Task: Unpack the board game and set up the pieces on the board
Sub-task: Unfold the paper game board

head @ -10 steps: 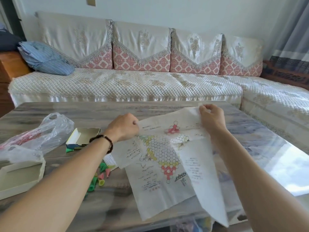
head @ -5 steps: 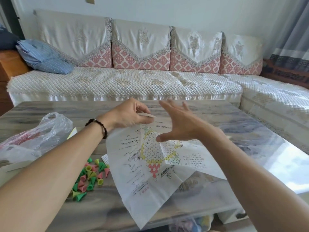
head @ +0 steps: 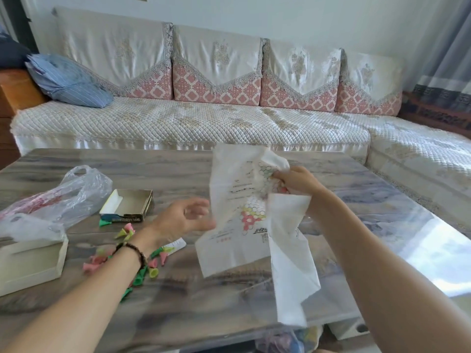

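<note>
A thin paper game board [head: 237,225], printed with a hexagon grid in yellow and red, hangs crumpled above the table. My right hand [head: 297,180] grips it near its upper middle. My left hand [head: 184,219] is just left of the sheet with its fingers loosely spread, holding nothing; it looks blurred. Several small cone-shaped pieces [head: 150,268] in pink, green and yellow lie scattered on the table under my left wrist. An open small box tray [head: 128,205] sits behind them.
A grey marble-look table [head: 178,171] fills the foreground. A clear plastic bag [head: 66,197] lies at the left, with a white box half [head: 30,266] in front of it. A cream sofa [head: 191,123] stands behind, with a blue pillow [head: 66,80] on it.
The left hand has let go of the sheet and dropped to its left. The right hand, open before, now grips the sheet, which has shifted right and is crumpled.
</note>
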`<state>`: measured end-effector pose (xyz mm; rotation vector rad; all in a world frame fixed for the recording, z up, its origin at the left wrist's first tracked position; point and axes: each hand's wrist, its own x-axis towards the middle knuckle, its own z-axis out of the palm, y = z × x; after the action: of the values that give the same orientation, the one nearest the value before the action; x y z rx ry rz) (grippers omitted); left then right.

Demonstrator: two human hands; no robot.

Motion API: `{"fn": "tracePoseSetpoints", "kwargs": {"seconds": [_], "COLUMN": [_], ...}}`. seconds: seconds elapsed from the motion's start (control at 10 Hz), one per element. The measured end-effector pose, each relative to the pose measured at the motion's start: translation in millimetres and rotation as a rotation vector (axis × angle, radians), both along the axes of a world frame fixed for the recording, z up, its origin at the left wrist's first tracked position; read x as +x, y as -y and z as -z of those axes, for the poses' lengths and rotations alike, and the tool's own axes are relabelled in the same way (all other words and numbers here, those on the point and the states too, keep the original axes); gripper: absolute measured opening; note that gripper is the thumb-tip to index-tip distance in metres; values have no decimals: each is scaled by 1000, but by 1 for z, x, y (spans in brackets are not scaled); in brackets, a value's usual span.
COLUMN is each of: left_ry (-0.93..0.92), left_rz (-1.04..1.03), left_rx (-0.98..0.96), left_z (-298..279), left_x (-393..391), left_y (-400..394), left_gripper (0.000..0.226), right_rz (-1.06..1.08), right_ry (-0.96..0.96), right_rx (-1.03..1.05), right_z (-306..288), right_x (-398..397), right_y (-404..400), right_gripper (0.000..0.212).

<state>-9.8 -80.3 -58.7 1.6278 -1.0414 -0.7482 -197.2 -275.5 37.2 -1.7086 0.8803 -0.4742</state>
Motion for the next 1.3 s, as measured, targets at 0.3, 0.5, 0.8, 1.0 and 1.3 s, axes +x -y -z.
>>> {"fn": "tracePoseSetpoints", "kwargs": {"seconds": [0.3, 0.5, 0.8, 1.0, 1.3], "left_ry": [266, 115, 426, 397, 113], "left_rz": [137, -23, 145, 78, -30], "left_rx": [163, 164, 439, 198, 407], "left_z": [19, -15, -93, -68, 30], "left_x": [-29, -3, 6, -18, -47], "left_y": [41, 53, 85, 58, 14], "left_gripper": [72, 8, 15, 20, 59], "right_rz": [238, 283, -553, -425, -171], "right_ry": [234, -242, -328, -274, -518], "right_rx": [437, 20, -820, -714, -263], "right_z": [38, 51, 18, 57, 107], "right_x": [-17, -55, -17, 25, 43], "right_y": [34, 40, -15, -44, -8], "right_gripper": [21, 22, 124, 22, 16]}}
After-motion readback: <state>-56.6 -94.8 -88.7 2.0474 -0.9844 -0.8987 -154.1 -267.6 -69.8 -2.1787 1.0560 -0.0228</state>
